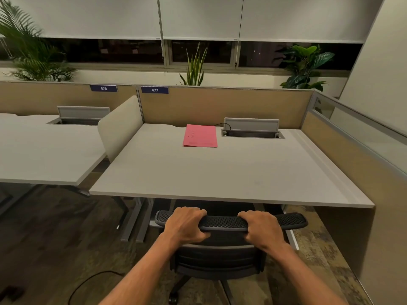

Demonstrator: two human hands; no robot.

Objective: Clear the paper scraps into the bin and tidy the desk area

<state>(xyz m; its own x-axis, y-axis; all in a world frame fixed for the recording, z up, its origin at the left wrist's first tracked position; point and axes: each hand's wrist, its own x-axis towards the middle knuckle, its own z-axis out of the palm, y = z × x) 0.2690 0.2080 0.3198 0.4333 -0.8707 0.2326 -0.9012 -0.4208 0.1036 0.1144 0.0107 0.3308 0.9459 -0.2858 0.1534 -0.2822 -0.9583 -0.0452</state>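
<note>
1. Two hands clamped on the top edge of a black mesh chair back (231, 221), fingers curled over the far side, thumbs toward the camera.
2. Left hand (187, 224) closed in a full grip near the left end of that edge; right hand (263, 227) closed the same way toward the right end, well apart from the left.
3. Chair (218, 258) facing the surface, its back just below and in front of the near edge, seat partly tucked beneath.
4. Pale grey surface (220, 172) bare across most of its top.
5. Pink folder (200, 136) lying flat near the far edge, just left of an open cable hatch (252, 134) with its lid tilted up.
6. Thin black cable (223, 124) looping from behind the folder into the hatch.
7. Tan partition (220, 104) along the far side, blue label reading 477 (154, 90) at its top left corner.
8. Curved white divider (120, 126) at the left edge; neighbouring desk (44, 150) beyond it under a label reading 476 (103, 88).
9. Three potted plants (193, 67) along the window ledge behind.
10. No paper scraps or bin visible anywhere in view.
11. Dark cable (88, 282) curling on the floor at lower left.
</note>
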